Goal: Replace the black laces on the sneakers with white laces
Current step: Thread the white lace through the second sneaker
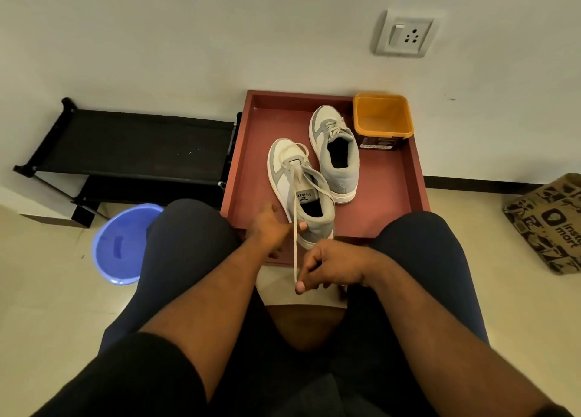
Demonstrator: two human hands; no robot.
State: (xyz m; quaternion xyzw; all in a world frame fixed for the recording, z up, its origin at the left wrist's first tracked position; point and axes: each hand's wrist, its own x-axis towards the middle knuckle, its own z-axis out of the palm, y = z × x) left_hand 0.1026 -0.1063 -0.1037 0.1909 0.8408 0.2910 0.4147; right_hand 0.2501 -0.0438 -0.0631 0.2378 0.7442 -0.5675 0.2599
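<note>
Currently, reddish-brown rimmed tray is the landmark. Near grey-and-white low-top sneaker lies on the tray's near-left part, toe away from the person; second grey-and-white sneaker lies just beyond it toward the tray's middle, laced with pale laces. Left hand holds the near sneaker's heel at the tray's near edge, thumb on the heel collar. Right hand, just off the tray's near edge, has its grip clamped on a cream-white flat lace running taut from the near sneaker's front eyelets. Empty orange square plastic tub stands in the tray's far-right corner. Blue round plastic basin sits on the floor left of the tray.
</note>
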